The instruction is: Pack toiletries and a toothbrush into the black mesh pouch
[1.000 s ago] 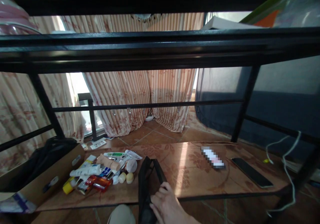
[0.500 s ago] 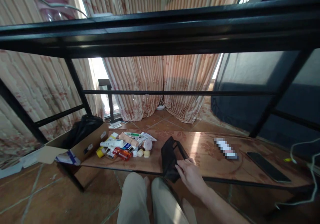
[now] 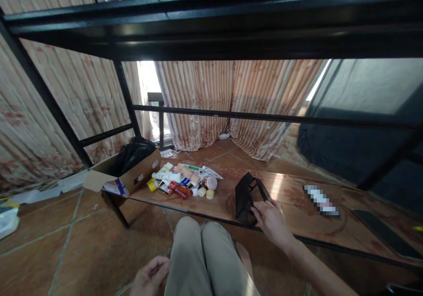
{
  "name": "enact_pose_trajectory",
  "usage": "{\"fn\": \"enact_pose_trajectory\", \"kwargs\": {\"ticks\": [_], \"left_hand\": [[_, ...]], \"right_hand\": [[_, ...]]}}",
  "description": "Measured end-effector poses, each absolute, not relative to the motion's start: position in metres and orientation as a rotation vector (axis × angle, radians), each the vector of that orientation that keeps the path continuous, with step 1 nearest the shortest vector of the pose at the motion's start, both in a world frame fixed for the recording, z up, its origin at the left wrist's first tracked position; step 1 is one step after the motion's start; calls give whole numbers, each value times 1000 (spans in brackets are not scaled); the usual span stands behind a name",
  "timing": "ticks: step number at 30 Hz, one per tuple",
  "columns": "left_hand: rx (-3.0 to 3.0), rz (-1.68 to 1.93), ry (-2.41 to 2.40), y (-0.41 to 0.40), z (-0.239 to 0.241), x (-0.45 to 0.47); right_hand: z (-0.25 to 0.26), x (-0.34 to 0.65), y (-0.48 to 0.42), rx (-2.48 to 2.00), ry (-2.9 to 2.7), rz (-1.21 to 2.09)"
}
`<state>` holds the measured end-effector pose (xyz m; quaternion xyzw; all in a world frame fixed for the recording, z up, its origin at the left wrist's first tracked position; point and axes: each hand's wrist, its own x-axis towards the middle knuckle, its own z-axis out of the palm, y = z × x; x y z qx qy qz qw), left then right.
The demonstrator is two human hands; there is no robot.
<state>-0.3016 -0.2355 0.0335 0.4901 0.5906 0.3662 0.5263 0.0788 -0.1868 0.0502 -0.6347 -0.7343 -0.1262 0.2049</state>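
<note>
At bottom left of centre, the left hand (image 3: 152, 276) curls its fingers, whether around anything I cannot tell. Right of centre, the right hand (image 3: 270, 220) pinches a black bag (image 3: 243, 197) at the lower shelf's (image 3: 222, 207) front edge: probably light, soft, best held by its rim; dark, angular, gaping.

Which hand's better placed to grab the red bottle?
Probably the left hand: it looks free, beside the left leg, while the right hand grips the black bag.

black bag (image 3: 243, 197); brown floral cloth (image 3: 292, 194); beige-pink striped curtains (image 3: 194, 93).
</note>
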Motion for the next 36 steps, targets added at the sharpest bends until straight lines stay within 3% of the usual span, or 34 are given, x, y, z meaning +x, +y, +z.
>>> {"fn": "enact_pose_trajectory", "kwargs": {"ticks": [11,27,36], "left_hand": [[1199,947,1445,-232,43,-302],[1007,1023,1621,-286,1,-350],[1504,1216,1428,-208,115,-307]], "right_hand": [[48,71,-185,-1799,-2097,-355],[48,64,-170,-1793,-2198,-341],[64,75,-188,-1806,-2139,-261]]}}
